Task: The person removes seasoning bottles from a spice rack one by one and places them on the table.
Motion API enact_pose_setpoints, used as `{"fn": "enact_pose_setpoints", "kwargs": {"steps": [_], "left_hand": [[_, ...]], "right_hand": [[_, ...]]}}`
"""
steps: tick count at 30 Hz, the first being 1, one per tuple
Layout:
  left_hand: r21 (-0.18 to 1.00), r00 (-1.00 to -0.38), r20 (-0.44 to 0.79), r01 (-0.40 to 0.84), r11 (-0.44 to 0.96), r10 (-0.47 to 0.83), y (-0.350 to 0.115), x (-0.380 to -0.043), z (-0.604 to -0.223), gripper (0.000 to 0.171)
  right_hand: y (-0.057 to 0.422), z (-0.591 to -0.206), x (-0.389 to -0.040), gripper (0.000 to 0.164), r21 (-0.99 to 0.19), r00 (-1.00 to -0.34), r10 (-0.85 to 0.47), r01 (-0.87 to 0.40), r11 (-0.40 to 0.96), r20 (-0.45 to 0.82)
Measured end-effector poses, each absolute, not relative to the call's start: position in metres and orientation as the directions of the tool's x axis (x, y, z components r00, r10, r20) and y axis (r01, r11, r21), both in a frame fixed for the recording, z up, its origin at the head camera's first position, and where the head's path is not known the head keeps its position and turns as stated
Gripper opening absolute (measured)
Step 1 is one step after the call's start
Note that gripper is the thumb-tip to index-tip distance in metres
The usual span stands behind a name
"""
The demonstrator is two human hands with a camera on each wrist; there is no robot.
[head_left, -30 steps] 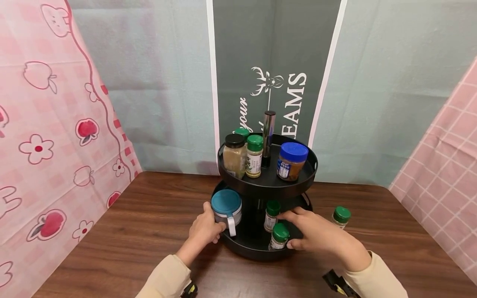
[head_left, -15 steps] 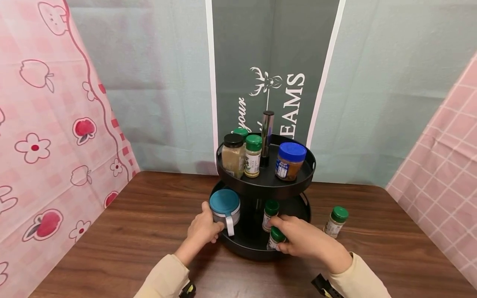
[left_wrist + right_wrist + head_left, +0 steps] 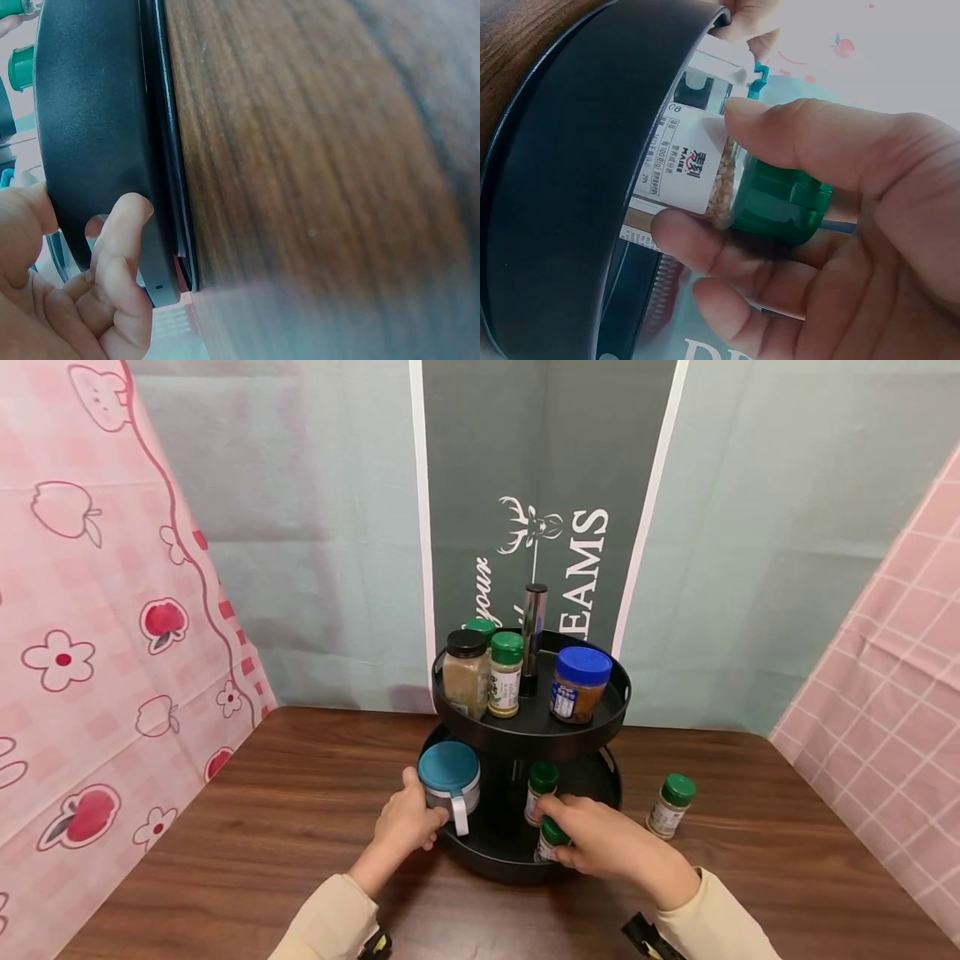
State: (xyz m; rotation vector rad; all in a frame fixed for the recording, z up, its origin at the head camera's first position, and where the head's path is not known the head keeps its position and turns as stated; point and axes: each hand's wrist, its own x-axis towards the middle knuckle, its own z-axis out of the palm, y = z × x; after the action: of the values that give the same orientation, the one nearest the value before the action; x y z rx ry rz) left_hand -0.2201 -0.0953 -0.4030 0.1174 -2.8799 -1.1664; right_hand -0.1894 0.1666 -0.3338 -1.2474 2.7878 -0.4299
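My left hand point(image 3: 408, 817) holds the left rim of the two-tier black rack's lower tray point(image 3: 495, 865). In the left wrist view, the thumb lies over the rim and fingers curl against the outer wall by its cutout. Right beside that hand is a container with a teal lid point(image 3: 450, 767) and white handle. My right hand point(image 3: 607, 842) grips the front green-capped spice jar point(image 3: 552, 833) in the lower tray. The right wrist view shows thumb and fingers on either side of this labelled jar point(image 3: 686, 157). Just behind it stands another spice jar point(image 3: 542, 778).
The upper tray point(image 3: 540, 745) bears a black-lidded jar point(image 3: 465, 683), a green-capped spice jar point(image 3: 504, 685), a partly hidden green cap point(image 3: 480, 626) and a blue-lidded jar point(image 3: 581, 681). Another spice jar point(image 3: 670, 806) stands on the wooden table point(image 3: 300, 810), right of the rack.
My right hand has moved left and closed on the front spice jar, uncovering the jar on the table. The left hand keeps its hold on the tray. The view has shifted slightly.
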Motion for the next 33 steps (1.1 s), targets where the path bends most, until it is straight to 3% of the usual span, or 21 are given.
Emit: {"fn": "enact_pose_setpoints", "kwargs": {"steps": [17, 33], "left_hand": [[0.699, -0.997, 0.006, -0.05, 0.714, -0.075, -0.095, -0.218, -0.402, 0.051], [0.699, -0.998, 0.008, -0.042, 0.714, -0.067, -0.095, -0.219, -0.401, 0.05]], "right_hand": [[0.168, -0.325, -0.189, 0.036, -0.283, -0.647, -0.759, -0.744, 0.605, 0.078], [0.181, -0.299, -0.19, 0.034, -0.244, -0.664, -0.74, -0.739, 0.628, 0.105]]}}
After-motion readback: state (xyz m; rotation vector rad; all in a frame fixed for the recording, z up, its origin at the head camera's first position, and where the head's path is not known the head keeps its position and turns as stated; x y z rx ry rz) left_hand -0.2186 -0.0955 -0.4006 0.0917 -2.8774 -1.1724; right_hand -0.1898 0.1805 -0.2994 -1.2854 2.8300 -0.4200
